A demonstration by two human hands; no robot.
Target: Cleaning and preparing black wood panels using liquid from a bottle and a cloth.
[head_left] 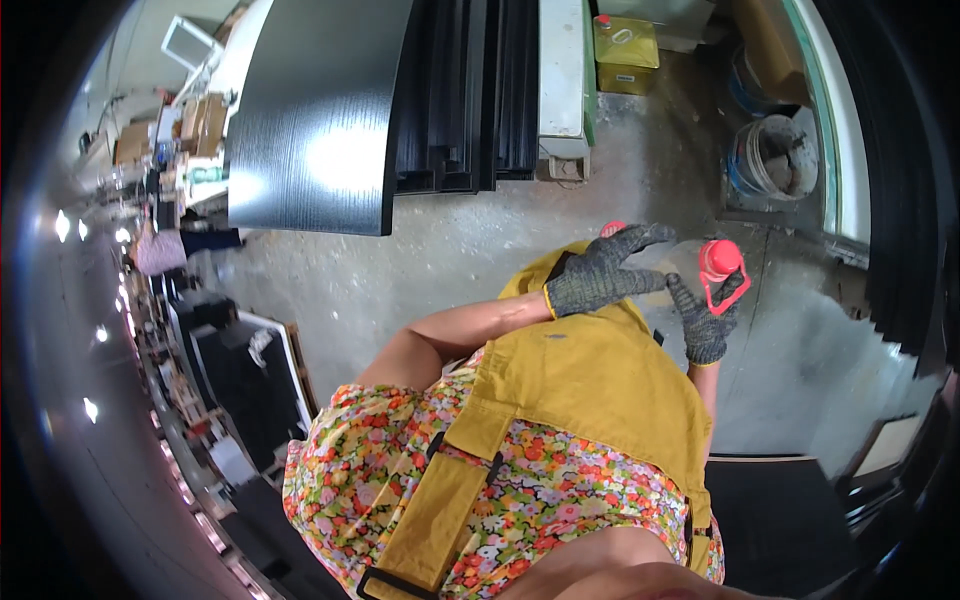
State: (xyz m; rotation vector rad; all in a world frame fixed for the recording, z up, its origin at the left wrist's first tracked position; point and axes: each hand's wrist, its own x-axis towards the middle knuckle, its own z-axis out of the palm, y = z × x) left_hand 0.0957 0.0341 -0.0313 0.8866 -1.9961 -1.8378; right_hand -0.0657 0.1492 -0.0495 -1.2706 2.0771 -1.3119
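Note:
A clear plastic bottle (pixel 688 258) with a red cap (pixel 719 258) and a red loop handle stands out in front of my waist, tilted. My right hand (pixel 706 310), in a dark grey knit glove, is closed on it at the handle. My left hand (pixel 604 272), in a matching glove with a yellow cuff, is beside the bottle body, fingers stretched and thumb apart. Whether it touches the bottle, I cannot tell. A small red object (pixel 613 229) shows partly behind my left hand; its kind is hidden.
Large black panels (pixel 310 120) are stacked ahead on the left. A yellow metal can (pixel 627 60) stands on the floor beyond. Used buckets (pixel 775 158) sit at the right, near a white-edged panel (pixel 845 130). Another person (pixel 165 250) is far left.

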